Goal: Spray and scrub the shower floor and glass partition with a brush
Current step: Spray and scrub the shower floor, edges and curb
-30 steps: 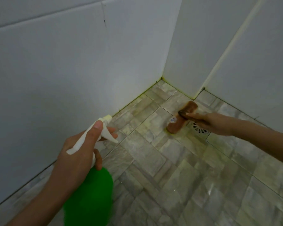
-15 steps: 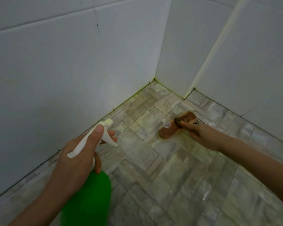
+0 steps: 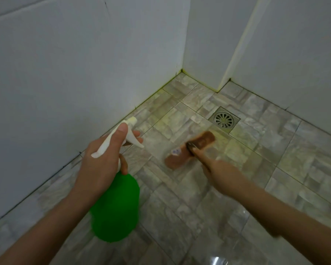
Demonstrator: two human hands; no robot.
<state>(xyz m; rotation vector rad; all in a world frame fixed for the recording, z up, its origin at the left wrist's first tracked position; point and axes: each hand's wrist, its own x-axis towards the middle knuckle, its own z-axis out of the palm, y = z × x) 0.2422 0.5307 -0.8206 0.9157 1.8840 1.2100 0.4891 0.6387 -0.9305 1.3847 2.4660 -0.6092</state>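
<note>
My left hand (image 3: 101,165) grips a green spray bottle (image 3: 116,205) by its white trigger head, thumb on top, nozzle aimed toward the wall corner. My right hand (image 3: 218,171) holds a brown wooden scrub brush (image 3: 189,150) by its handle, pressed flat on the grey stone-pattern shower floor (image 3: 180,217). The brush lies just short of the floor drain and is blurred from motion. Yellowish wet patches mark the floor around the brush and drain.
A round metal drain (image 3: 224,119) in a square frame sits beyond the brush. White tiled walls (image 3: 65,73) meet in a corner at the back, with a jutting column (image 3: 208,44) to the right. Yellow-green grime lines the wall base.
The brush has slid toward me and leftward, off the drain, which is now uncovered. The view has tilted down a little. The spray bottle stays held in about the same pose.
</note>
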